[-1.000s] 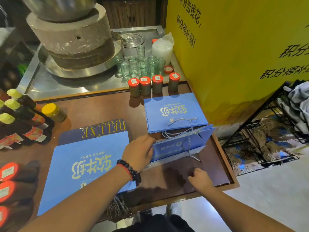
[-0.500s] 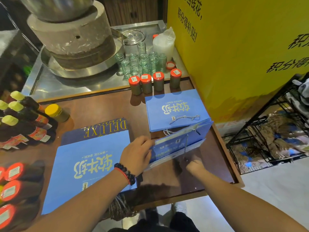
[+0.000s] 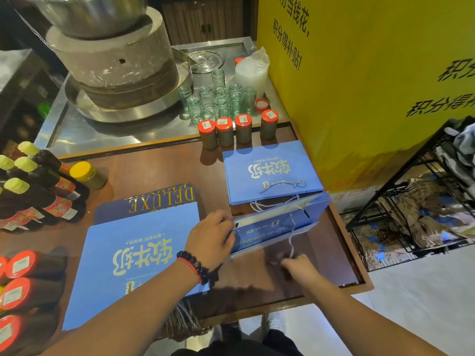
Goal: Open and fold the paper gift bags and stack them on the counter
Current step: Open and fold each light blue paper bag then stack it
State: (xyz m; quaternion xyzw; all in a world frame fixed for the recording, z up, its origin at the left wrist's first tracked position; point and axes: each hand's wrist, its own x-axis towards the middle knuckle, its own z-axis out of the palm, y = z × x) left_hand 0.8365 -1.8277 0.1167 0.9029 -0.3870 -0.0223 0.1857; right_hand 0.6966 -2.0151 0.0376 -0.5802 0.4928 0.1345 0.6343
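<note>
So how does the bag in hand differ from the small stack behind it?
The bag in hand stands partly open on its edge, gripped by the left hand; the small stack lies flat and untouched. Its cord hangs toward the right hand; the stack's rests on top. Both are blue paper.

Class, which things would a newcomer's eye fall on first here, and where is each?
The yellow wall at right, then the blue bag held by its end in the left hand at mid-counter. A stone mill stands at the back left.
</note>
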